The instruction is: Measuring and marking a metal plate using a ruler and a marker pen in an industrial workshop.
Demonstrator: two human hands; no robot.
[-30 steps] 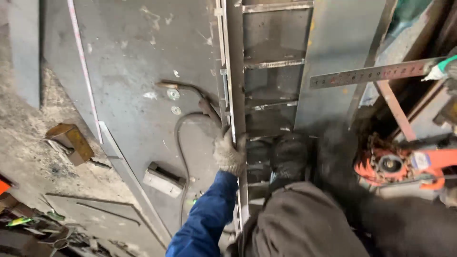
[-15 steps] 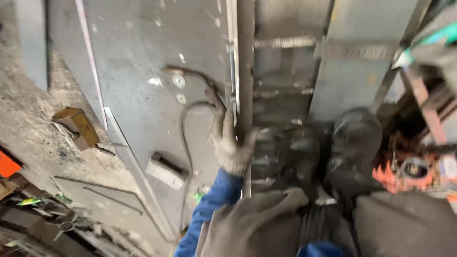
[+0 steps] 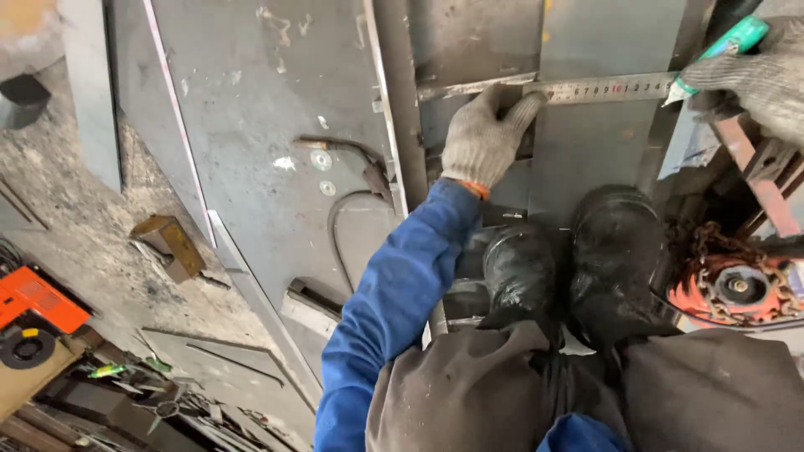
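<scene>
The left hand (image 3: 488, 134), gloved, presses the end of a steel ruler (image 3: 603, 88) flat against a crossbar of the metal frame (image 3: 402, 125). The right hand (image 3: 745, 75), also gloved, grips the ruler's far end together with a green marker (image 3: 722, 46), above the black boots (image 3: 578, 259).

Grey-white knitted gloves are worn on the left hand (image 3: 488, 138) and right hand (image 3: 749, 71). A blue sleeve (image 3: 394, 310), black boots (image 3: 615, 251), a silvery ruler (image 3: 603, 88) and an orange chain hoist (image 3: 729, 285) are seen.
</scene>
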